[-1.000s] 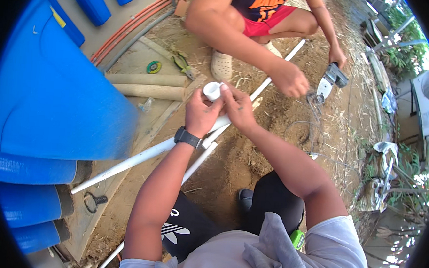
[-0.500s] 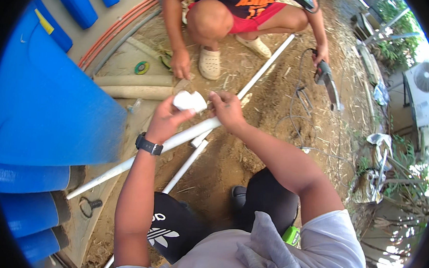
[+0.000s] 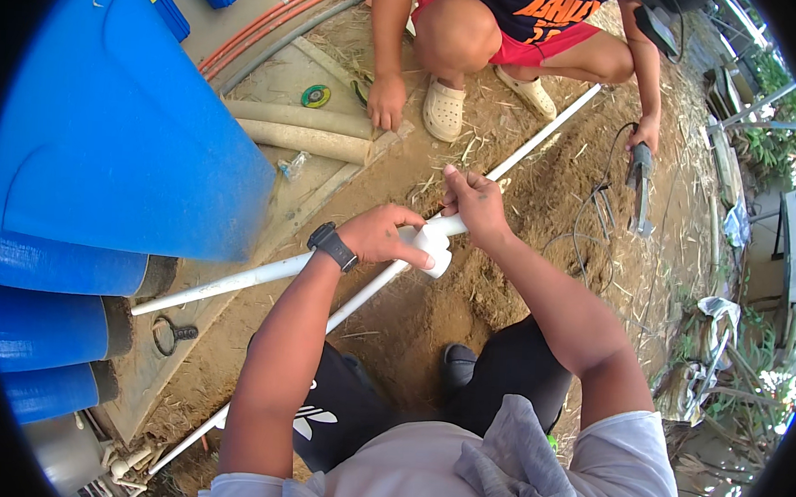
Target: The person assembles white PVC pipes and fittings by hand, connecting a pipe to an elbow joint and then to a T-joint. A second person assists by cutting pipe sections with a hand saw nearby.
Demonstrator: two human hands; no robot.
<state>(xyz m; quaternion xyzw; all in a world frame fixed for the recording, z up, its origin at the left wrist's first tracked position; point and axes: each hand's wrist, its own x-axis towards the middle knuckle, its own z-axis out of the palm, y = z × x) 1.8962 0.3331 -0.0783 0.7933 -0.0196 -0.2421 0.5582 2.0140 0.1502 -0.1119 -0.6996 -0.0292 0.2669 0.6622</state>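
Observation:
My left hand (image 3: 382, 237), with a dark watch on the wrist, grips a short white pipe fitting (image 3: 432, 250) between thumb and fingers. The fitting sits against a long white plastic pipe (image 3: 225, 283); whether it is around the pipe or only beside it, I cannot tell. At the pipe's right part, my right hand (image 3: 477, 208) is closed around it, its thumb and forefinger pinched together above. What may be in that pinch is too small to make out. Beneath, a thinner white pipe (image 3: 364, 298) runs along the dirt.
Blue barrels (image 3: 125, 126) stand at left. A crouching person's hand (image 3: 645, 135) holds a corded power tool (image 3: 640, 185); their other hand (image 3: 387, 102) rests near beige pipes (image 3: 305, 140). A green-yellow disc (image 3: 316, 96) and a black ring-shaped tool (image 3: 173, 334) lie around.
My left hand has brought the fitting down and right, against the long pipe near my right hand. The other person's left-side hand no longer touches the clear piece by the fitting. The view has shifted.

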